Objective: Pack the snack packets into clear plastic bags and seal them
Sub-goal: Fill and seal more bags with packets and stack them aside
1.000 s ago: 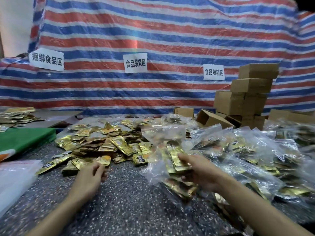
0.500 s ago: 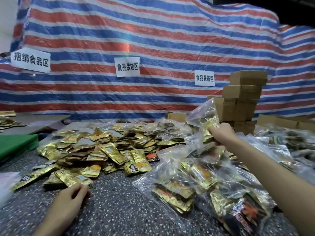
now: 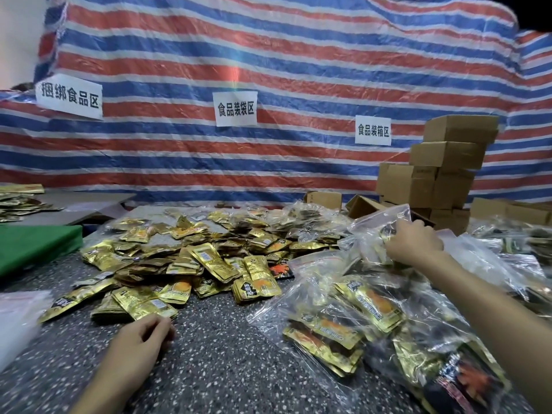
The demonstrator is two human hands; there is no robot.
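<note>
Busy bench here. A striped tarp (image 3: 268, 70) with three paper signs (image 3: 236, 109) hangs behind it, a stack of cardboard boxes (image 3: 442, 174) sits far right, and a green board (image 3: 33, 246) lies on the left. A big loose pile of gold snack packets (image 3: 194, 255) covers the middle of the speckled table (image 3: 224, 369), and a heap of filled bags (image 3: 358, 318) crowds the right side, right under the reaching arm.

The right hand (image 3: 413, 242) is out over that heap, fingers clenched into the plastic of a clear bag (image 3: 370, 231) with a few packets inside. The bag sticks out to the left of the fingers. Its long axis runs roughly left-right, with the far corner tipped up toward the boxes.

The left hand (image 3: 140, 339) rests on the table with fingers loosely curled and holding nothing. Its fingertips are just beside the nearest loose packet; I can't tell if they touch.
</note>
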